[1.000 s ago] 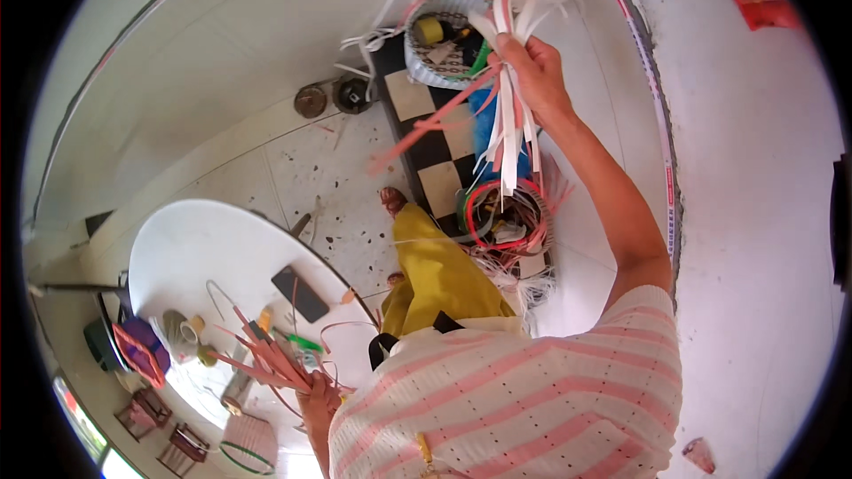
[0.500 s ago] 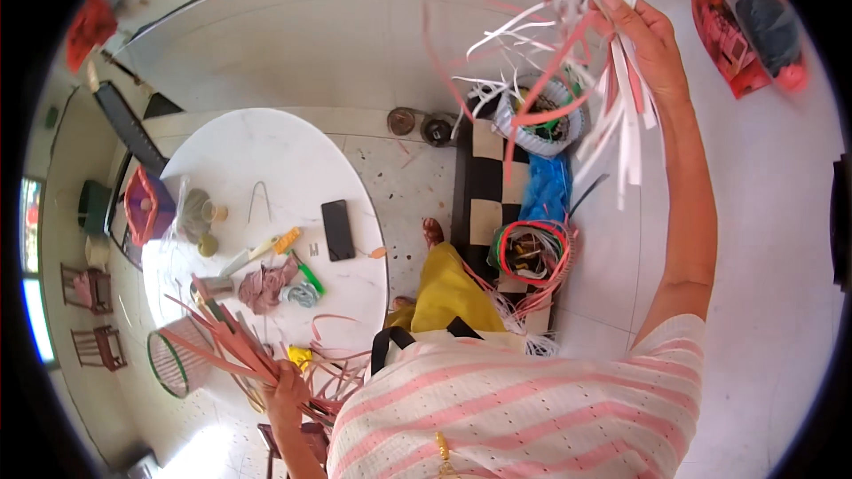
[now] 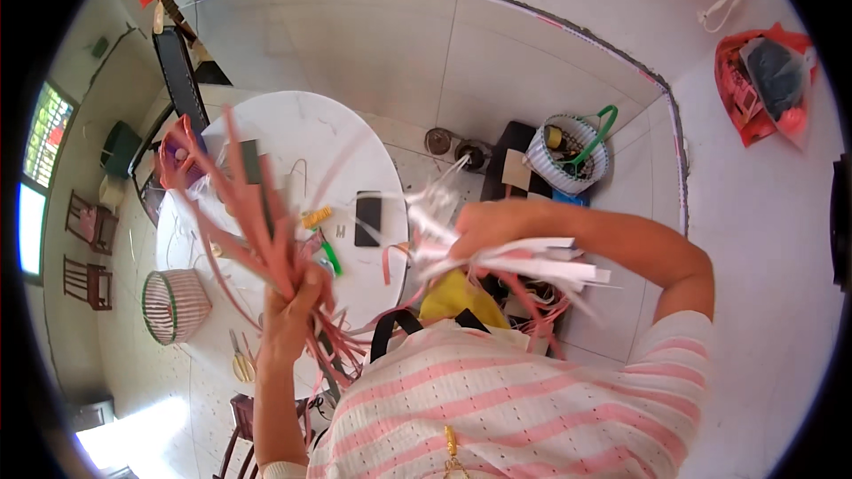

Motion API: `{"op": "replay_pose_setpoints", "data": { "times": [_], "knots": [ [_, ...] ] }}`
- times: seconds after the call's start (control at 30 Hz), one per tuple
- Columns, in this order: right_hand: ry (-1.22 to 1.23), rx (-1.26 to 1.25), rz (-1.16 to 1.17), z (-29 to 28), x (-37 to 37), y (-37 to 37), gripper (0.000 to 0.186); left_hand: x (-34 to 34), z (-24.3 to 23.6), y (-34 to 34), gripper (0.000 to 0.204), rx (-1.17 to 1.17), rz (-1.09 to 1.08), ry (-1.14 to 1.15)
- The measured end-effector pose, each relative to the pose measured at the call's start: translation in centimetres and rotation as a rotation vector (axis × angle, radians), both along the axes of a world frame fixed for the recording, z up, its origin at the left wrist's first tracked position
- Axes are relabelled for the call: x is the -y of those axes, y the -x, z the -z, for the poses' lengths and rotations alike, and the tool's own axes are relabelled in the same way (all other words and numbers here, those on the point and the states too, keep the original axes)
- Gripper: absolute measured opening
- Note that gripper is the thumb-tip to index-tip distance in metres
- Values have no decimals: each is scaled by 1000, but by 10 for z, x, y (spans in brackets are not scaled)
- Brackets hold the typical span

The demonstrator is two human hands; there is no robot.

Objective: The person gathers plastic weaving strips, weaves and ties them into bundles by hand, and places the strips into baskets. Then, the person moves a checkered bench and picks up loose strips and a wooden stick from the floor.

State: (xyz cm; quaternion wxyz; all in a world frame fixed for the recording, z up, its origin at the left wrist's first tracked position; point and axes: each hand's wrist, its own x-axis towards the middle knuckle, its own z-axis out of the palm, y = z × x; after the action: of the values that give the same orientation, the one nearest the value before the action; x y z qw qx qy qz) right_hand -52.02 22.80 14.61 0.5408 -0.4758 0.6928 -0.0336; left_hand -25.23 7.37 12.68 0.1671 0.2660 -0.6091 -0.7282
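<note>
Head view: the left hand (image 3: 289,315) grips a bundle of pink strips (image 3: 279,268) above the white table (image 3: 342,129). The right hand (image 3: 495,229) is closed around white strips (image 3: 546,262) — right of the phone (image 3: 367,219). Wall tape (image 3: 681,168) carries print — too small to read.

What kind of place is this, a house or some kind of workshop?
Probably a living space doubling as a craft corner, though I can't be sure: wooden chairs and a round white table look homely, while the pink strips in the left hand suggest handiwork.
</note>
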Motion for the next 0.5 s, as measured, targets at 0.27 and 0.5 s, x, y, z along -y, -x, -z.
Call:
{"op": "replay_pose_setpoints", "data": {
  "times": [0.27, 0.5],
  "knots": [
    [365, 869, 161, 22, 13, -45, 29, -16, 23, 62, 24, -161, 357, 48],
    [222, 1446, 791, 109, 6, -49, 28, -8, 68, 93, 57, -88, 425, -78]
  ]
}}
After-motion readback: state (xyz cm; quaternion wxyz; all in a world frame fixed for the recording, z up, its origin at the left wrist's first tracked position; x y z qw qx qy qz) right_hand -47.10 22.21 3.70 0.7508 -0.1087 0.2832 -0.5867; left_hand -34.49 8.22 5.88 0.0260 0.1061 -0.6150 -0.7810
